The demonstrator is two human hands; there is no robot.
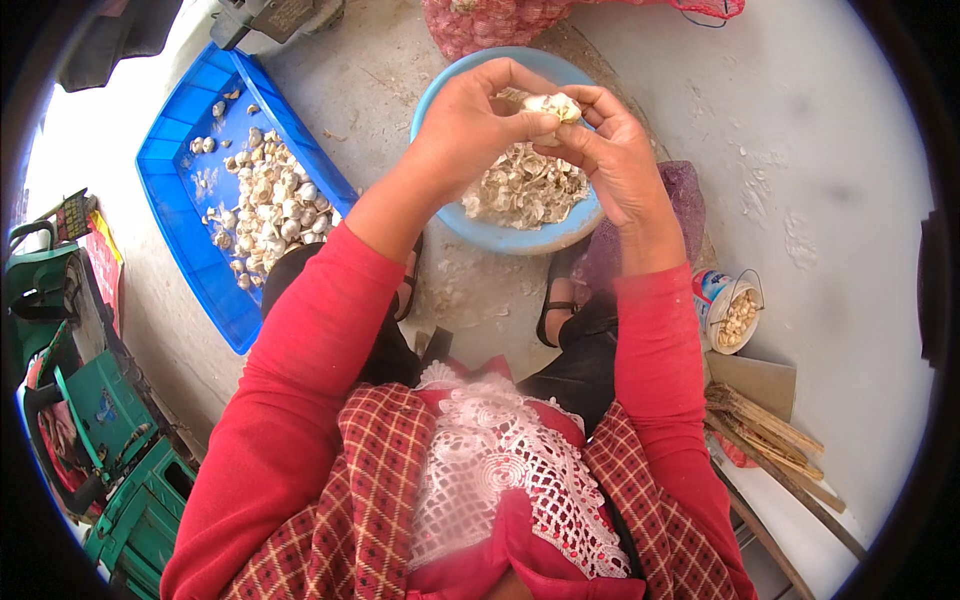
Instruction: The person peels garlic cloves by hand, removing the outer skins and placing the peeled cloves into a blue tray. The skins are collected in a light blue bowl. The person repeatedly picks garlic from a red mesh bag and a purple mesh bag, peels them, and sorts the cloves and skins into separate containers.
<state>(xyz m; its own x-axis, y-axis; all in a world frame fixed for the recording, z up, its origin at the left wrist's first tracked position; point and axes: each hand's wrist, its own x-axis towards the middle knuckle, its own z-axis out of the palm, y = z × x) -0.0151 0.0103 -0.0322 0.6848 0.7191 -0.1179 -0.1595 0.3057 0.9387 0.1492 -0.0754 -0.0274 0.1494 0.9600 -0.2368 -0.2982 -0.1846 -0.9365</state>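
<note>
A whitish garlic bulb (553,106) with loosened skin is held between both hands, above a light-blue plastic basin (499,238). My left hand (480,112) grips it from the left, thumb lying along its front. From the right, my right hand (609,150) pinches its lower side with thumb and fingers. Dry garlic skins (529,191) fill the bottom of the basin. Parts of the bulb are hidden behind my fingers.
At left stands a blue plastic crate (187,281) with many garlic bulbs (274,202). A mesh sack (487,26) lies beyond the basin, a purple mesh bag (679,199) beside it. To the right are a small bucket (731,315) of peeled cloves and wooden sticks (772,435). Green toolboxes (112,420) sit far left.
</note>
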